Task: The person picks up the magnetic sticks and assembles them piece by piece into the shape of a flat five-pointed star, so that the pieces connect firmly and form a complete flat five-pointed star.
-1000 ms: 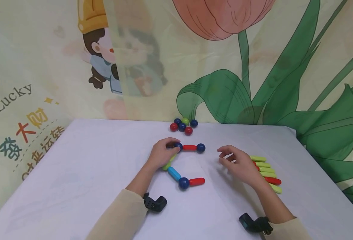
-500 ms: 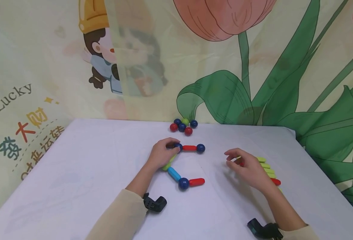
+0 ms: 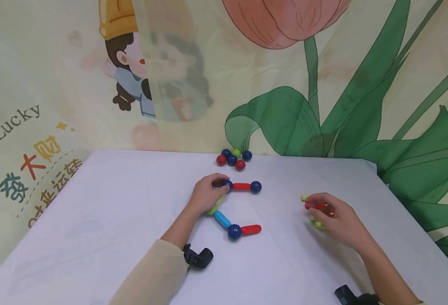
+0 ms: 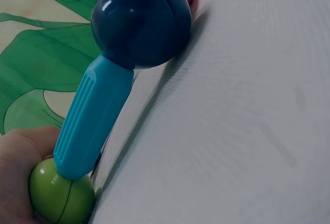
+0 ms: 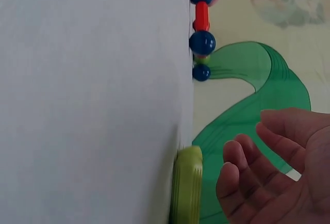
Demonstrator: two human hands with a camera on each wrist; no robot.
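My left hand (image 3: 206, 195) pinches a dark blue ball (image 3: 228, 185) in a chain of toy balls and rods. From that ball a red rod (image 3: 241, 186) leads right to another blue ball (image 3: 256, 187). A green rod (image 3: 222, 200), partly hidden by the hand, slants down to a green ball (image 4: 61, 190). Beyond it come a light blue rod (image 3: 222, 220), a blue ball (image 3: 234, 231) and a red rod (image 3: 251, 230). My right hand (image 3: 334, 216), fingers loosely bent and holding nothing, hovers over loose rods; a green rod (image 5: 186, 188) lies beside it in the right wrist view.
Several loose balls, among them a red ball (image 3: 240, 164) and a green ball (image 3: 236, 152), cluster at the back edge of the white-covered table (image 3: 94, 212). A printed curtain (image 3: 193, 76) hangs behind. The right hand hides part of the loose rods.
My right hand has moved right and slightly toward me, from left of the loose rods to over them. The left hand and the chain have stayed in place.
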